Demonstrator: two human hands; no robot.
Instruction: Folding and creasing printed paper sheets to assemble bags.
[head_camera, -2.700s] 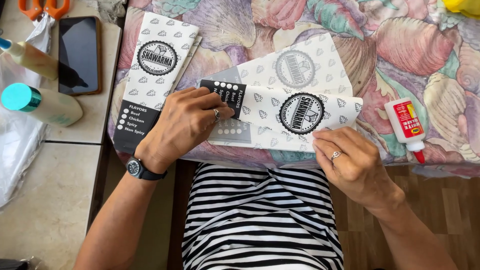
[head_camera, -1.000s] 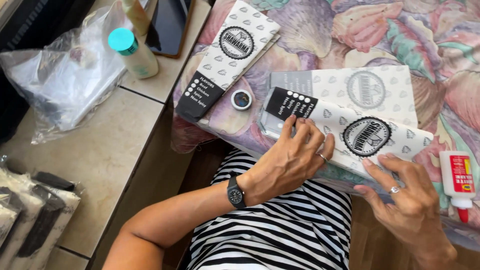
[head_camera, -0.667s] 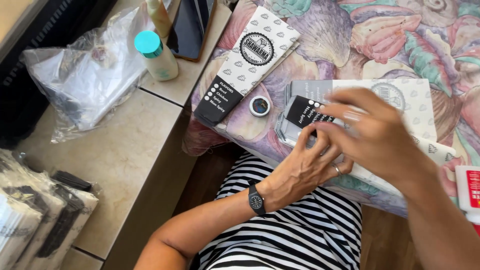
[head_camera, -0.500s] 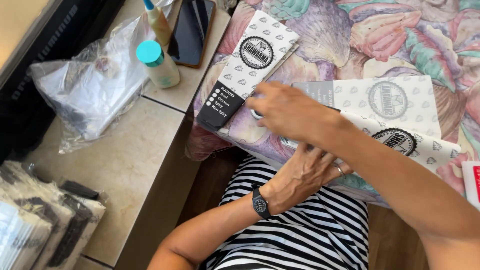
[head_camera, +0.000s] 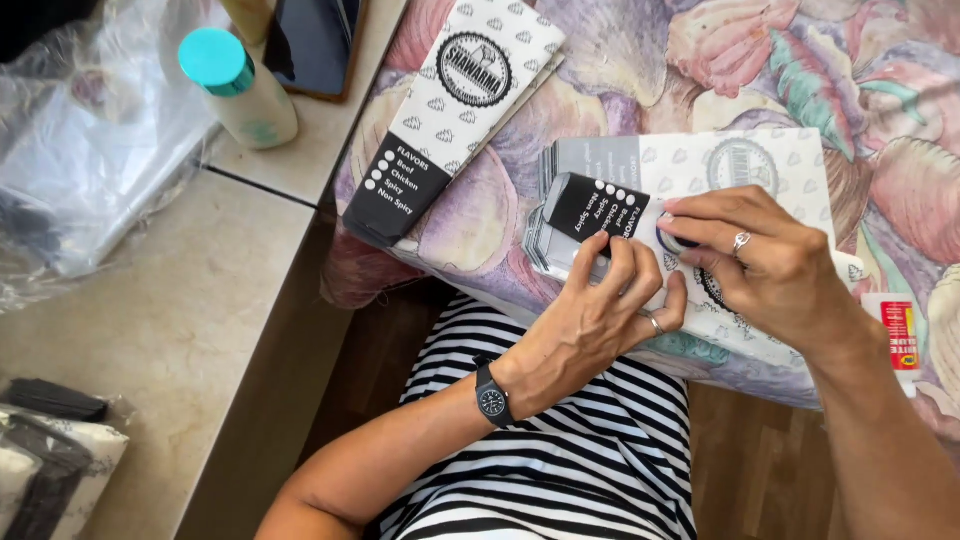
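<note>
My left hand (head_camera: 610, 310) lies flat on the folded paper sleeve (head_camera: 640, 215) in front of me, fingers spread a little and pressing down just beside its black printed end, the thumb out to the right; it pins the sleeve rather than grips it. The sleeve is thin white card with a pattern of small grey shapes and a round black emblem, and it rests on a stack of the same flat sleeves (head_camera: 780, 165) on the cushion (head_camera: 620, 60) across my lap, a soft pad covered in cloth printed with large shells in pink, purple and teal. My right hand (head_camera: 765, 260) comes in from the right and its fingertips are drawn together on a small round dark thing (head_camera: 672, 240) at the sleeve's surface, pinching it; most of that piece is hidden under my fingers, so I cannot tell what it is made of. Another sleeve (head_camera: 455, 110) lies apart at the upper left of the cushion, long and flat, its black end pointing down toward the cushion's edge. A small glue bottle (head_camera: 900, 335) with a red and yellow label lies at the right, partly behind my right forearm. To the left is a smooth beige tiled counter (head_camera: 160, 330), with a cream bottle with a teal cap (head_camera: 240, 90), crinkled clear plastic bags (head_camera: 80, 170) and a dark phone (head_camera: 315, 45) lying flat.
</note>
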